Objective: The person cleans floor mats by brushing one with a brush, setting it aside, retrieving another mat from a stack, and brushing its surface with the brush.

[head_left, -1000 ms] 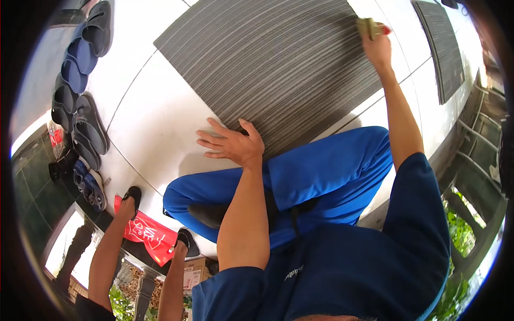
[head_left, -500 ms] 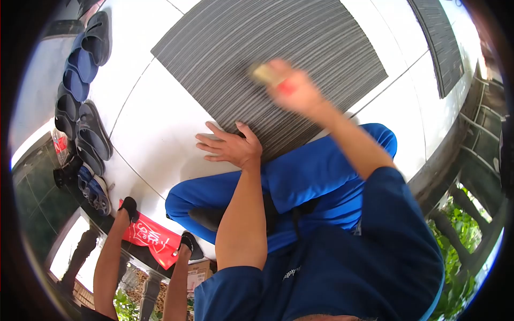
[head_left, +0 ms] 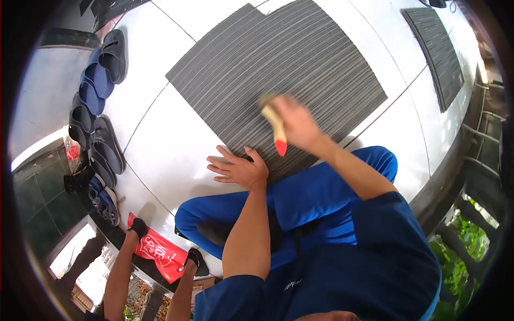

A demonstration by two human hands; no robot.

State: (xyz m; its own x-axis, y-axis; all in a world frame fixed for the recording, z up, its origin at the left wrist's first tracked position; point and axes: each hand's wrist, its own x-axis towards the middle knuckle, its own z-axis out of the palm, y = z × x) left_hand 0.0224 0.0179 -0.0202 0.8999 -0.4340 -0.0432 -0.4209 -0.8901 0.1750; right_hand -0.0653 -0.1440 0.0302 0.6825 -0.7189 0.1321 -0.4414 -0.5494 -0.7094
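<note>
A grey striped mat (head_left: 300,59) lies on white floor tiles in front of my crossed legs. My left hand (head_left: 241,170) rests with fingers spread at the mat's near left edge, partly on the tiles. Over the near middle of the mat, my right hand (head_left: 296,122) is wrapped round a brush with a pale, curved handle (head_left: 274,123) and a red tip. The brush's head is blurred, and whether it touches the mat is hard to tell.
A second grey mat (head_left: 436,56) lies at the far right. Sandals and shoes (head_left: 108,143) line the left side. Another person's legs (head_left: 120,275) stand at the lower left by a red bag (head_left: 159,251). Railings (head_left: 482,136) run along the right.
My right hand has swept the brush from the mat's far right edge leftward, then nearer to me, with the handle now showing. The view has tilted; my left hand stays at the mat's edge.
</note>
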